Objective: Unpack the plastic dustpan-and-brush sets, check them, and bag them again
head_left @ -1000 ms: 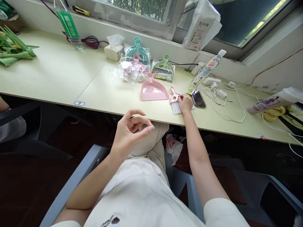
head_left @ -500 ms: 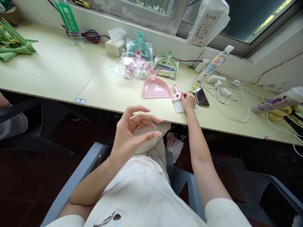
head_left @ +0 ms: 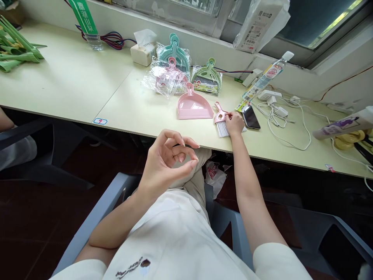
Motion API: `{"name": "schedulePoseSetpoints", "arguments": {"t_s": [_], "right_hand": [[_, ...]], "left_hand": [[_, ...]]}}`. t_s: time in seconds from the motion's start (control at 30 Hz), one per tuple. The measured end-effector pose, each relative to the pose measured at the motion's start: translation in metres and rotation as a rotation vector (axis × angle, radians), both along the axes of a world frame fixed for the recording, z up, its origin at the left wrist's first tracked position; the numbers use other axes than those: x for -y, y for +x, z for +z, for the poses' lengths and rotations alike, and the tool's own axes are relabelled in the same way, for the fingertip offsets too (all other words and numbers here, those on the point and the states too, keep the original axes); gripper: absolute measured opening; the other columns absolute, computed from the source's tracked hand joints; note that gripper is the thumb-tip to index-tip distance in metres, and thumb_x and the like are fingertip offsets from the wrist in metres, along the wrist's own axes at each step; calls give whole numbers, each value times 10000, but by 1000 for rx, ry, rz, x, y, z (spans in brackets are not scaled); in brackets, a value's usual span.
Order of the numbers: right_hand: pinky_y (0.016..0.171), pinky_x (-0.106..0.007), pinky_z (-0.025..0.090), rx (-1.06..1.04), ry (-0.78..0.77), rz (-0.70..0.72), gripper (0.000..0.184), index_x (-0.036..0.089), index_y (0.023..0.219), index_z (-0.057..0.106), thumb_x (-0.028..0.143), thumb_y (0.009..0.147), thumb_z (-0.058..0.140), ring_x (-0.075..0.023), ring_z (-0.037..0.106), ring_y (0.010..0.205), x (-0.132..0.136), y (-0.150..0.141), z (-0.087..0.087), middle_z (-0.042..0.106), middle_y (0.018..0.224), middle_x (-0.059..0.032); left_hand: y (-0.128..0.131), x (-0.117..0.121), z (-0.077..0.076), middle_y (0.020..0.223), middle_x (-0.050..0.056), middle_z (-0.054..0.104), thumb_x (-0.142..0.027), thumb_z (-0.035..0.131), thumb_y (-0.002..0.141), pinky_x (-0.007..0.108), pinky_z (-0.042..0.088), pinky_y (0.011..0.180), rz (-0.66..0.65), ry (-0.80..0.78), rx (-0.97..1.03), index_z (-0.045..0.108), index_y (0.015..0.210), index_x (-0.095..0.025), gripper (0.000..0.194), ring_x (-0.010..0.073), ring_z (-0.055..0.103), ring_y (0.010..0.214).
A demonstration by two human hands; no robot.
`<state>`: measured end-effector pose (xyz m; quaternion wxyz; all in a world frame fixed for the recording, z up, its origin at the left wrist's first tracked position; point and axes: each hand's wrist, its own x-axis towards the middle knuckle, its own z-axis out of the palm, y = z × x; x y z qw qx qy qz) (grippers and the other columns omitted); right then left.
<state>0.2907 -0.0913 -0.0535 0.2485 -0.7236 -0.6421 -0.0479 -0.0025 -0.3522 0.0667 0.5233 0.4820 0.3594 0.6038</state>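
My right hand [head_left: 234, 123] rests on the pale desk [head_left: 72, 85] with its fingers curled on a small pink brush [head_left: 220, 121] with white bristles. A loose pink dustpan [head_left: 194, 107] lies just left of the brush. A dark phone [head_left: 251, 117] lies just right of the hand. My left hand [head_left: 168, 163] is raised over my lap, below the desk edge. Its fingers curl in towards the thumb in a pinch, and nothing shows between them.
Bagged dustpan sets in pink [head_left: 167, 79], teal [head_left: 175, 54] and green [head_left: 207, 76] lie behind the dustpan. There are also a tissue box [head_left: 142, 50], a tilted bottle [head_left: 266, 77], white chargers and cables [head_left: 279, 116], green stems [head_left: 16, 54] far left and grey chair arms [head_left: 96, 217].
My left hand's fingers spread out and then curled back into a pinch. My right hand stayed on the brush. The view tilted slightly downward.
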Motion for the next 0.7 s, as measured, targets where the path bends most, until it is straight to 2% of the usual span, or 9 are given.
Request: {"name": "schedulePoseSetpoints", "arguments": {"t_s": [0.3,0.47,0.57,0.7], "right_hand": [[814,-405,470,4,-30,-14,227,209,948,673,278,897,463,-276,590,960,-1,0,0,650,1084,-114],[814,-395,471,-3,-12,-11,227,201,940,674,281,891,467,-271,590,960,-1,0,0,646,1078,-119],[818,-393,473,-8,1,-5,232,192,933,674,283,888,464,-267,594,952,-1,1,0,645,1060,-121],[817,-383,463,-6,-4,-6,221,191,931,670,280,889,472,-258,589,934,-2,1,-1,649,1036,-110]], "left_hand": [[2,1,1,881,27,643,-258,829,673,244,457,579,9,-19,33,417,800,-204,434,120,636,693],[1,1,0,925,-6,626,-274,862,645,224,454,568,44,23,52,453,947,-239,510,86,630,638],[0,0,-3,970,-8,616,-307,883,618,209,444,551,77,120,20,488,1001,-251,553,61,606,614],[0,-2,-9,976,20,611,-316,852,671,221,455,567,150,350,-93,589,980,-233,413,76,579,671]]}}
